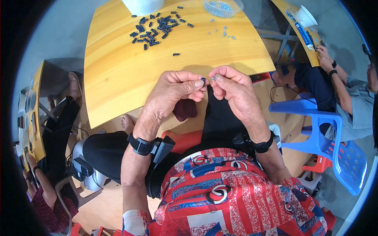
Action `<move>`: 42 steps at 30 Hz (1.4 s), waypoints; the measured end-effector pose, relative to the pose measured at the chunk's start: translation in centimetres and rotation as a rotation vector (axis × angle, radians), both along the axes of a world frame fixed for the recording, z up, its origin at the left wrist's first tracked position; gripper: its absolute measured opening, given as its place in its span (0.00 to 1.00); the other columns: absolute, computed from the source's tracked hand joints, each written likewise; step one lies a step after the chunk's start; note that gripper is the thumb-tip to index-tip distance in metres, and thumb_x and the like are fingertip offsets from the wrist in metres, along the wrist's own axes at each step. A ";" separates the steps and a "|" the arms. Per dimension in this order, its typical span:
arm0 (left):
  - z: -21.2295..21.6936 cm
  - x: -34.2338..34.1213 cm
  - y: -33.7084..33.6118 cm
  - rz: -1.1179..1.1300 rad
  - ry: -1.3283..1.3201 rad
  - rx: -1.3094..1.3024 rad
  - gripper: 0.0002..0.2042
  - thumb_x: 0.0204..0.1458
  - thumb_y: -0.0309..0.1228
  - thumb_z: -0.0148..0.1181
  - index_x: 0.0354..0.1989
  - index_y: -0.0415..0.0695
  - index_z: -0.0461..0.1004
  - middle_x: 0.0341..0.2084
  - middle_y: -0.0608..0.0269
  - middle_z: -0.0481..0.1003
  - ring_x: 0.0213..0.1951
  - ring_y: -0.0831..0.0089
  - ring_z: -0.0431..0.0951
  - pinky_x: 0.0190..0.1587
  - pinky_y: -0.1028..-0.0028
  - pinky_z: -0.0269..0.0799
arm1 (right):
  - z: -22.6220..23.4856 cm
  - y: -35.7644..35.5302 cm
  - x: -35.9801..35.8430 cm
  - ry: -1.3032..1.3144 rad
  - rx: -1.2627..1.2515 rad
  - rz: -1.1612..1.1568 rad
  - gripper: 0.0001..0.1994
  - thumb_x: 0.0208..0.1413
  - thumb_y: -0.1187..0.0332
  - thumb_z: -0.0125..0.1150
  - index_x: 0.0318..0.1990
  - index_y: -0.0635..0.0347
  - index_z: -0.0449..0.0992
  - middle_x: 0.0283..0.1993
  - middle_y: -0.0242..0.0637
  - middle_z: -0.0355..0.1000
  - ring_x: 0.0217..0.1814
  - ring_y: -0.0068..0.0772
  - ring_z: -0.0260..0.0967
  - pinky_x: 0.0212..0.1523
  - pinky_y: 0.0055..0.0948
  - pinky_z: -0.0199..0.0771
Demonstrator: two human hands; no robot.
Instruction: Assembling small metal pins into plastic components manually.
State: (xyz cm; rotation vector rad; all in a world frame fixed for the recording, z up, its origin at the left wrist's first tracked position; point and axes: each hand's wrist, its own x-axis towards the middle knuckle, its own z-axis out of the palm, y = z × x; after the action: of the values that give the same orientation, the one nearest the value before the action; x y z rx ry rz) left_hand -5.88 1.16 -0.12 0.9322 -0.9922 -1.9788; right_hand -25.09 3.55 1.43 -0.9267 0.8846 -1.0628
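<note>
Just past the near edge of the wooden table (118, 78), my two hands meet with fingertips almost touching. My left hand (173, 86) pinches a small black cylindrical piece (203, 81) between thumb and forefinger. Opposite it, my right hand (235, 85) is closed on a tiny pale, shiny piece (213, 78), too small to name. On the table lies a loose heap of similar black pieces (162, 26), and a single black piece (176, 54) sits apart, nearer to me. Several small clear pieces (225, 33) are scattered to the right of the heap.
A clear plastic tray (236, 7) of small bluish clear parts stands at the table's far right, a white tub (143, 5) at its far edge. Right of me are a blue plastic chair (315, 122) and a person at another table (281, 6). Another person sits at left.
</note>
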 end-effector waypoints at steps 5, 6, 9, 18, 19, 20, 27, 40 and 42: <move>-0.4 -0.5 -0.4 0.006 0.012 0.024 0.09 0.51 0.26 0.61 0.38 0.35 0.77 0.28 0.57 0.78 0.27 0.77 0.79 0.32 0.80 0.77 | -0.5 -0.5 -0.4 -0.064 0.051 -0.009 0.08 0.59 0.69 0.53 0.41 0.62 0.74 0.28 0.27 0.69 0.26 0.13 0.62 0.28 0.14 0.63; -0.5 -0.5 -0.4 0.011 0.008 0.022 0.09 0.51 0.26 0.61 0.38 0.35 0.76 0.28 0.57 0.78 0.27 0.76 0.79 0.32 0.80 0.77 | -0.6 -0.6 -0.4 -0.076 0.061 -0.006 0.08 0.59 0.69 0.53 0.41 0.63 0.73 0.29 0.27 0.69 0.27 0.13 0.62 0.29 0.14 0.63; -0.4 -0.5 -0.3 0.009 0.002 0.024 0.09 0.51 0.26 0.60 0.38 0.35 0.76 0.28 0.57 0.78 0.28 0.76 0.79 0.32 0.80 0.77 | -0.6 -0.5 -0.5 -0.115 0.079 -0.003 0.08 0.59 0.70 0.53 0.41 0.62 0.73 0.29 0.27 0.70 0.27 0.13 0.63 0.29 0.14 0.64; 0.2 0.5 0.7 0.040 0.022 -0.012 0.08 0.52 0.26 0.59 0.38 0.38 0.77 0.28 0.58 0.79 0.27 0.75 0.79 0.32 0.77 0.76 | 0.1 0.3 0.2 -0.124 0.094 0.015 0.08 0.59 0.70 0.53 0.42 0.62 0.74 0.29 0.27 0.70 0.27 0.13 0.63 0.29 0.14 0.64; 0.3 0.6 0.9 0.044 0.015 -0.009 0.08 0.52 0.26 0.58 0.38 0.38 0.77 0.28 0.58 0.79 0.27 0.76 0.79 0.32 0.78 0.76 | 0.1 0.4 0.2 -0.125 0.089 0.017 0.08 0.59 0.70 0.53 0.42 0.62 0.74 0.29 0.27 0.70 0.27 0.13 0.63 0.29 0.14 0.64; 0.4 0.6 1.0 0.044 0.013 -0.014 0.08 0.52 0.26 0.58 0.38 0.38 0.77 0.28 0.58 0.79 0.27 0.76 0.79 0.32 0.78 0.76 | 0.2 0.4 0.2 -0.128 0.079 0.027 0.08 0.59 0.70 0.53 0.42 0.63 0.74 0.29 0.27 0.69 0.27 0.13 0.63 0.29 0.14 0.64; 1.1 0.5 1.7 0.024 0.105 -0.015 0.08 0.52 0.26 0.59 0.38 0.37 0.76 0.29 0.57 0.78 0.27 0.74 0.78 0.33 0.77 0.76 | 1.7 1.1 -0.5 -0.179 0.034 0.027 0.08 0.58 0.70 0.53 0.42 0.64 0.74 0.29 0.27 0.69 0.28 0.13 0.62 0.29 0.14 0.63; 2.6 2.0 1.9 0.117 -0.008 -0.142 0.07 0.51 0.25 0.59 0.37 0.37 0.77 0.28 0.60 0.78 0.26 0.78 0.77 0.32 0.79 0.75 | 3.7 -0.5 1.1 0.152 -0.179 0.071 0.07 0.57 0.71 0.53 0.40 0.62 0.75 0.29 0.26 0.69 0.27 0.13 0.61 0.28 0.14 0.61; 2.3 2.5 1.6 0.180 -0.034 -0.193 0.07 0.51 0.24 0.59 0.37 0.37 0.78 0.27 0.61 0.78 0.26 0.79 0.76 0.32 0.80 0.74 | 3.3 -1.2 1.6 0.083 -0.164 0.075 0.07 0.57 0.70 0.54 0.39 0.62 0.75 0.29 0.25 0.69 0.27 0.12 0.61 0.28 0.14 0.61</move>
State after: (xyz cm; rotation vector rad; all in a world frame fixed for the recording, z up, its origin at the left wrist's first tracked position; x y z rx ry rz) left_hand -3.36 2.76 2.23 0.9159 -1.0584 -1.6911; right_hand -23.47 2.36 4.70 -1.1400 0.8330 -1.0495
